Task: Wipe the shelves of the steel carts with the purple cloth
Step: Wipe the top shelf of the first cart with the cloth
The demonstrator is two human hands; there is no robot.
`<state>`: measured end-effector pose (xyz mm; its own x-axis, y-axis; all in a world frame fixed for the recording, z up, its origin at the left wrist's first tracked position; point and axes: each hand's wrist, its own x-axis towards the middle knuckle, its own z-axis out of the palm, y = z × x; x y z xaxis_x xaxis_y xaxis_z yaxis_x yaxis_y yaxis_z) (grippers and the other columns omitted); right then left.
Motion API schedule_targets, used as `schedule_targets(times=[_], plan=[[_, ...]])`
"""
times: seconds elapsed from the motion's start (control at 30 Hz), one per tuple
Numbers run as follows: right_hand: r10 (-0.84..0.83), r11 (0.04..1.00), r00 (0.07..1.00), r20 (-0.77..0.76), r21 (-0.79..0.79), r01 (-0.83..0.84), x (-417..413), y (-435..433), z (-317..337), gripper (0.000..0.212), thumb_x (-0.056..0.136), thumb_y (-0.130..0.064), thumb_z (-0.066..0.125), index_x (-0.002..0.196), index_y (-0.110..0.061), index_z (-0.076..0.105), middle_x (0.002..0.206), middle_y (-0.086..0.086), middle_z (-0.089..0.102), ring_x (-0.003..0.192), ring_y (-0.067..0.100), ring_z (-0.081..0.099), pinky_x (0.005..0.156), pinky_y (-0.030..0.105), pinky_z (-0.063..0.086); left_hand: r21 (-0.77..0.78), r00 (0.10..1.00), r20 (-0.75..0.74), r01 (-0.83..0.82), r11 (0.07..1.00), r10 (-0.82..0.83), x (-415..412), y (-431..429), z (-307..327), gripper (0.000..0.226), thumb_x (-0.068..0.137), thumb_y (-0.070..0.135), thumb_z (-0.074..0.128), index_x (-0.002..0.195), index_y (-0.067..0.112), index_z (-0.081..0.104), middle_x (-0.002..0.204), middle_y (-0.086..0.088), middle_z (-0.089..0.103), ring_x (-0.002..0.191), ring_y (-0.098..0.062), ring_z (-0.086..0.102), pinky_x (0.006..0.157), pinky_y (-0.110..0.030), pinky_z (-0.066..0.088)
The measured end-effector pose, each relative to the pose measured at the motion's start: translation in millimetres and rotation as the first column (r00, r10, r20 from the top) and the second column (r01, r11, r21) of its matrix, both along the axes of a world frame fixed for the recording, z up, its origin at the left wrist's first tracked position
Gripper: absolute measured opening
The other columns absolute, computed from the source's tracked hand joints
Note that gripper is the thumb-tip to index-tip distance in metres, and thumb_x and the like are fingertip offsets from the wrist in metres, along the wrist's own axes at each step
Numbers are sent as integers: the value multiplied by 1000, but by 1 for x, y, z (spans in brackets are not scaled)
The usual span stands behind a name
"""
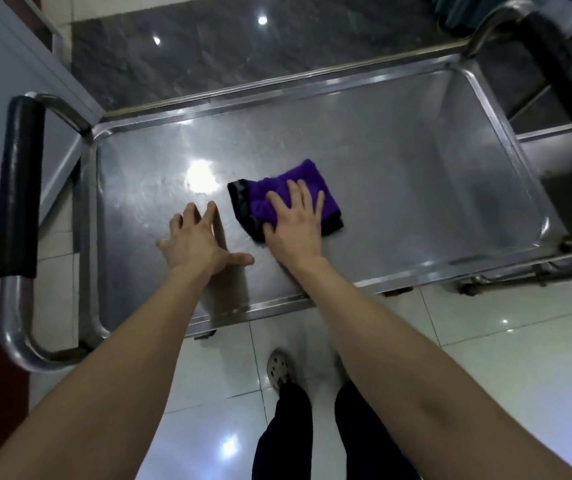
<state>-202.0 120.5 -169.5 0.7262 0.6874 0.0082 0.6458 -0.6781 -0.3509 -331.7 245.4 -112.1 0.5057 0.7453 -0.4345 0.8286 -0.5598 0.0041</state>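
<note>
L hand (201,244) spread flat on shelf (416,161), empty | R hand (295,225) open, palm presses purple cloth (307,173) | tip: keep pressure even, overlap strokes beyond fingertips

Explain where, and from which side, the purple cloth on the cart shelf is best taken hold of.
Probably the black-trimmed left edge, pinched from above on the left. It looks bunched and slightly raised off the steel shelf, while the right hand, pressing flat, covers much of the rest of the purple cloth. The left hand rests open just beside that edge.
</note>
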Motion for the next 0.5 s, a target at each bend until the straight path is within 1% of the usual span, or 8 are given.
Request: schedule_targets(times=[0.1, 0.2, 0.27, 0.33, 0.4, 0.43, 0.47, 0.5], plan=[[82, 997, 996, 18, 5, -82, 27, -25, 0, 69, 85, -31, 74, 150, -28, 53, 166, 13, 39, 159, 33, 25, 130, 59, 10, -15, 1000, 18, -11, 1000, 12, -5, -2, -1, 149, 50, 98, 78, 170, 44, 9, 181, 2, 5, 166, -35, 8, 121, -74, 31], [-144, 990, 989, 23, -2, 144, 97, -90, 1, 67, 85, -30, 72, 150, -25, 55, 165, 14, 39, 159, 32, 25, 129, 58, 13, -29, 998, 36, -54, 998, 55, -5, -9, 4, 143, 55, 93, 81, 170, 40, 15, 181, -2, 7, 167, -34, 8, 124, -71, 26], [-321, 947, 946, 39, 8, 321, 139, -150, 1, 62, 87, -29, 71, 147, -23, 55, 162, 18, 40, 157, 37, 26, 127, 63, 16, 57, 994, 75, -85, 995, 80, -4, -20, 9, 131, 58, 88, 85, 165, 34, 33, 175, -9, 26, 162, -36, 24, 121, -64, 32], [-444, 896, 895, 46, 7, 444, 156, -190, 1, 55, 89, -28, 69, 142, -23, 54, 160, 19, 41, 156, 40, 27, 126, 67, 17, 159, 987, 152, -68, 985, 44, -4, -39, 12, 109, 66, 75, 92, 155, 27, 52, 161, -11, 45, 148, -36, 41, 117, -57, 40], [-499, 866, 866, 39, -15, 499, 151, -195, 1, 53, 89, -28, 68, 140, -23, 55, 160, 20, 43, 155, 41, 28, 126, 67, 16, 141, 975, 222, -16, 990, -16, 2, -72, 14, 84, 76, 65, 91, 146, 27, 64, 153, -8, 53, 140, -35, 48, 114, -52, 45], [-482, 876, 876, 36, -21, 482, 143, -190, 1, 55, 88, -30, 68, 141, -23, 56, 160, 19, 43, 155, 40, 29, 126, 67, 16, 108, 974, 221, 33, 994, -56, 7, -92, 15, 78, 80, 69, 86, 143, 29, 66, 153, -7, 55, 139, -34, 49, 114, -51, 46], [-434, 900, 900, 31, -26, 435, 133, -183, 2, 58, 87, -32, 68, 143, -24, 56, 161, 19, 42, 155, 39, 29, 127, 65, 14, 69, 976, 194, 83, 994, -96, 12, -112, 15, 82, 81, 78, 77, 145, 29, 65, 156, -7, 54, 141, -34, 49, 116, -51, 44], [-357, 933, 934, 32, -27, 358, 121, -178, 3, 60, 85, -35, 69, 143, -24, 57, 161, 18, 42, 155, 37, 29, 128, 64, 12, 24, 982, 150, 115, 993, -118, 19, -131, 15, 98, 77, 92, 68, 150, 28, 59, 161, -7, 50, 146, -34, 46, 119, -52, 39]])
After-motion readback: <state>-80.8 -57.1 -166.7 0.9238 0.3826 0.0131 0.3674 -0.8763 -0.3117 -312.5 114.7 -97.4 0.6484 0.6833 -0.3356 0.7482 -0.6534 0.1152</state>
